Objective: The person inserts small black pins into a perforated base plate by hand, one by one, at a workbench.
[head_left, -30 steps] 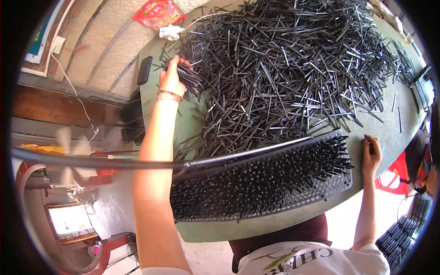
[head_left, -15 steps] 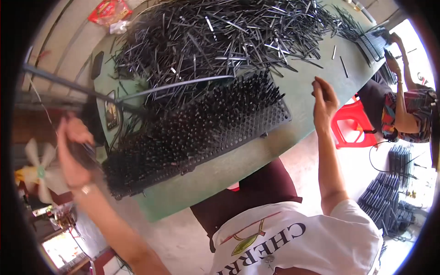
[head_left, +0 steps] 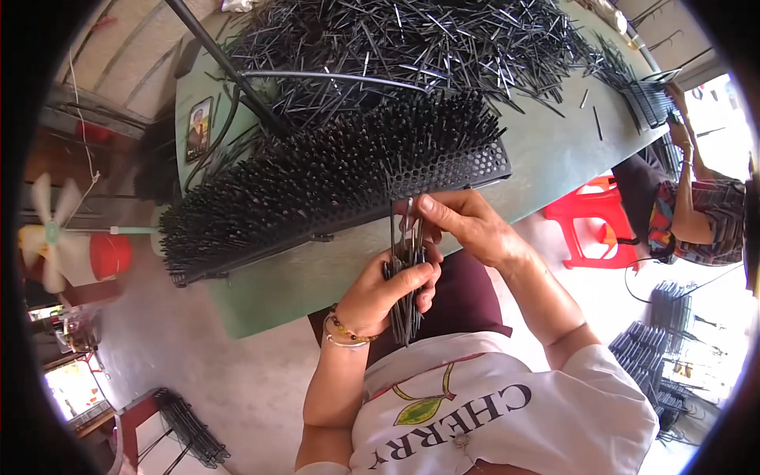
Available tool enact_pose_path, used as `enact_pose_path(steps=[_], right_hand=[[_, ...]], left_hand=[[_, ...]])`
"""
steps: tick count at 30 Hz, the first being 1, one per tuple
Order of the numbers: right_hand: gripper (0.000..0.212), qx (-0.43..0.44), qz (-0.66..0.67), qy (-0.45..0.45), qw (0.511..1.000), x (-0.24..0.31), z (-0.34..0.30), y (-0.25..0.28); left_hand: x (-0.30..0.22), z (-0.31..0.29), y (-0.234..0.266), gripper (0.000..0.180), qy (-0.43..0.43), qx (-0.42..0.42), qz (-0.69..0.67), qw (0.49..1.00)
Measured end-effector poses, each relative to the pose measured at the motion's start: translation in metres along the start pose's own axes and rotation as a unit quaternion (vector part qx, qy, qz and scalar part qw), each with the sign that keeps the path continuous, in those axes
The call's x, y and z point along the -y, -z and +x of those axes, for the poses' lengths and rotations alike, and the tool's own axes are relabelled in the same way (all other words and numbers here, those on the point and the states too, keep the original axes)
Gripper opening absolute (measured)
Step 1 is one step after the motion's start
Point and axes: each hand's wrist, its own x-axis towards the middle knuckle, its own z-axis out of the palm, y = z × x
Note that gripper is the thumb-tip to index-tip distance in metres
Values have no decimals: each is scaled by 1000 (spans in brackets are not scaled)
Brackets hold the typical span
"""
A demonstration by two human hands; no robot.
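Note:
A bundle of thin dark strips point(head_left: 406, 317) stands roughly upright in front of my lap. Wrapped round its middle is my left hand point(head_left: 378, 294), closed, with beads and a bangle at its wrist. At the top of the bundle my right hand point(head_left: 479, 229) pinches strip ends between thumb and fingers; how many is hidden. Just beyond both hands lies a long black rack point(head_left: 475, 165) with rows of round holes. Upright black strips point(head_left: 317, 174) fill most of it densely, while bare holes show along its near right edge.
A large heap of loose black strips point(head_left: 396, 47) covers the back of the green table point(head_left: 269, 305). A phone point(head_left: 199, 131) and a dark metal bar point(head_left: 226, 67) are at left. To the right are a red stool point(head_left: 590, 226), a co-worker's hand point(head_left: 678, 131) at a wire basket, and stacked black racks point(head_left: 637, 352).
My left hand has swung from the far left to in front of my body, where it holds the bundle. My right hand has come down and left to the strips' tops. The view has shifted.

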Motion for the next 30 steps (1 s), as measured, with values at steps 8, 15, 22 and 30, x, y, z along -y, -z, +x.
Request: enact_pose_path(steps=[8, 15, 22, 30], right_hand=[[28, -4, 79, -55, 995, -18, -7, 14], [24, -81, -46, 49, 994, -1, -8, 12], [24, -183, -146, 212, 949, 30, 4, 22], [17, -153, -340, 284, 883, 34, 43, 26]], left_hand=[[20, 5, -1, 33, 72, 60, 7, 996], [26, 10, 10, 34, 40, 17, -4, 999], [31, 12, 25, 31, 3, 3, -13, 1000], [38, 13, 23, 45, -11, -67, 8, 998]])
